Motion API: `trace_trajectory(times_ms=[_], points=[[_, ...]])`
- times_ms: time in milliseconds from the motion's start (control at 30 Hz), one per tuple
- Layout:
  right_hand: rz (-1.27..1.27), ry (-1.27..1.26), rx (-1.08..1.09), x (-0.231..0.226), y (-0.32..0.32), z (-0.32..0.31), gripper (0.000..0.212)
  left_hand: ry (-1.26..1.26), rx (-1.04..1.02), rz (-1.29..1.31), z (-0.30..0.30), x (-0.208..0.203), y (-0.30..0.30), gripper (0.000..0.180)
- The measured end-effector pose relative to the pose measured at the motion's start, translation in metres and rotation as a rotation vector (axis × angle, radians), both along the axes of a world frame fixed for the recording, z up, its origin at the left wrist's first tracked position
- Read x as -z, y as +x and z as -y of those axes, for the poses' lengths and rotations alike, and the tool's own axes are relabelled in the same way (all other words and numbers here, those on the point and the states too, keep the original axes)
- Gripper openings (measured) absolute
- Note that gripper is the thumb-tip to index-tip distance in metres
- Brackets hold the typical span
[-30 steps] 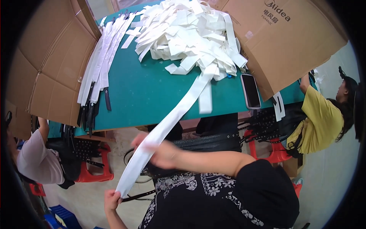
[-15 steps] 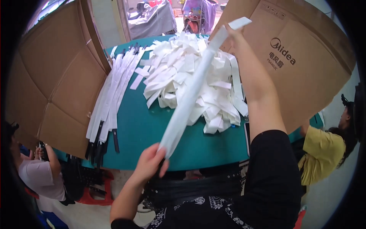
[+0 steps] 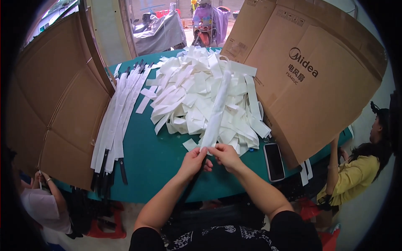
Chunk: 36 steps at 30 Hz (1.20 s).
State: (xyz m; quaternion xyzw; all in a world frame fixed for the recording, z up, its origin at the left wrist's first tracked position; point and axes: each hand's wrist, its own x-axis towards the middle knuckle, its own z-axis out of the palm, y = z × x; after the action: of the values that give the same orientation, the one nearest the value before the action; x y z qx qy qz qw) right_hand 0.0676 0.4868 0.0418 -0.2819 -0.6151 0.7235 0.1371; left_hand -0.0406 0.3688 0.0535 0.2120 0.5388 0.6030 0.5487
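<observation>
A long white sleeve [image 3: 216,115] slants away from me over the pile, with a black strap [image 3: 189,190] coming out of its near end. My left hand [image 3: 194,163] is closed around that end and the strap. Close beside it, my right hand [image 3: 226,157] pinches the sleeve's near edge between thumb and fingers. Under and beyond the sleeve lies a heap of loose white strips [image 3: 184,92]. To the left, several black straps in white sleeves [image 3: 120,104] lie side by side, their dark ends showing.
The green table [image 3: 144,154] carries a phone [image 3: 274,162] on the right. Cardboard sheets stand at the left [image 3: 63,108] and right [image 3: 322,96]. One person [image 3: 46,205] sits at the left, another in yellow [image 3: 356,178] at the right. A red stool [image 3: 106,228] is below.
My right hand has come back from the sleeve's far end to its near end, beside my left hand. The sleeve has lowered over the pile, and the left hand has shifted right.
</observation>
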Motion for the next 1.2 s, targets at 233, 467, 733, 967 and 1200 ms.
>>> trace_trajectory(times_ms=[233, 467, 733, 967, 1200], points=[[-0.059, 0.128, 0.221, 0.017, -0.014, 0.018, 0.030, -0.129, 0.051, -0.114, 0.069, 0.021, 0.008, 0.029], [0.001, 0.241, -0.099, 0.018, 0.001, 0.046, 0.034, -0.058, 0.048, -0.043, 0.063, 0.010, 0.004, 0.029], [0.002, 0.163, -0.016, 0.018, 0.008, 0.033, 0.031, -0.092, 0.224, -0.191, 0.096, 0.016, 0.010, 0.023], [-0.006, 0.264, -0.157, 0.008, 0.006, 0.059, 0.033, 0.000, 0.092, -0.087, 0.086, 0.008, 0.008, 0.024], [0.014, 0.362, -0.189, 0.019, 0.014, 0.074, 0.035, -0.046, 0.164, -0.054, 0.115, 0.012, 0.013, 0.021]])
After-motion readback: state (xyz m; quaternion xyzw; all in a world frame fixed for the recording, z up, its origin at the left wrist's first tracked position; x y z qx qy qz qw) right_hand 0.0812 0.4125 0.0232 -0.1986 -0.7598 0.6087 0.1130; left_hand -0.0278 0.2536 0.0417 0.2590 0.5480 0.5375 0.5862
